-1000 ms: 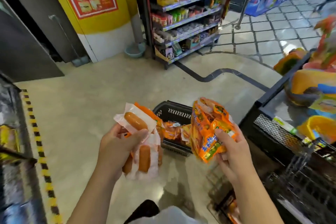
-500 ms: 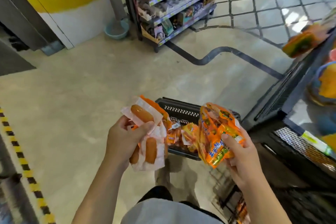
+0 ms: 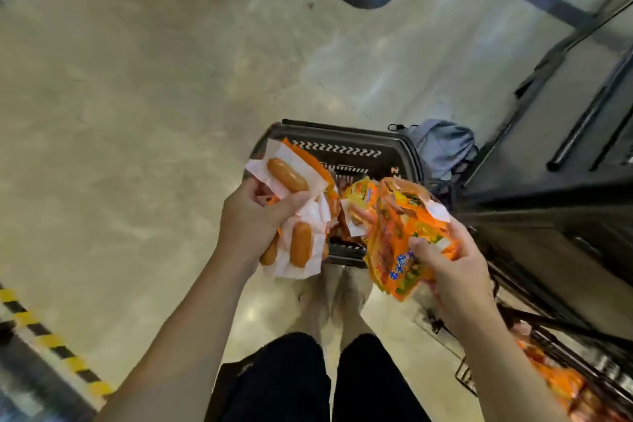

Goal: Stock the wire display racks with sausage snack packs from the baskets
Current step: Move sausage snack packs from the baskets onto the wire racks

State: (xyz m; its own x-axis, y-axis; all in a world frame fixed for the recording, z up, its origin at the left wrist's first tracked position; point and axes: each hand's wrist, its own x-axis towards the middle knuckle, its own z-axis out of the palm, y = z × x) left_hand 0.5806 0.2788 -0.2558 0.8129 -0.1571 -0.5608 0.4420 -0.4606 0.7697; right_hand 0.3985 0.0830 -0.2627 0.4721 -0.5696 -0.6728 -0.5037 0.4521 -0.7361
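Orange and white wrappers fill both hands above a black plastic basket (image 3: pixel 346 147) that stands on the polished concrete floor (image 3: pixel 137 96), just in front of the person's feet (image 3: pixel 334 298). The left hand (image 3: pixel 250 216) is clenched around a bunch of sausage packs (image 3: pixel 298 216) turned with their clear white backs up, so the brown sausages show through; the thumb presses across the top pack and the lower packs hang below the fist. The right hand (image 3: pixel 452 267) grasps a second stack of packs (image 3: pixel 400 236) by its lower edge, printed orange fronts facing the left hand, thumb laid over the front and fingers behind. Between the two bundles, more orange packs (image 3: pixel 359 199) lie loose inside the basket. A grey-blue bag (image 3: pixel 442 147) sits on the floor touching the basket's far right corner. Along the right edge of the view runs a dark display unit (image 3: pixel 565 181), and low at the right a wire rack (image 3: pixel 565 384) already carries orange packs, though blur hides how they are arranged. Yellow-and-black hazard tape (image 3: pixel 48 343) crosses the floor at the lower left. Dark trousers (image 3: pixel 308 380) fill the bottom centre.
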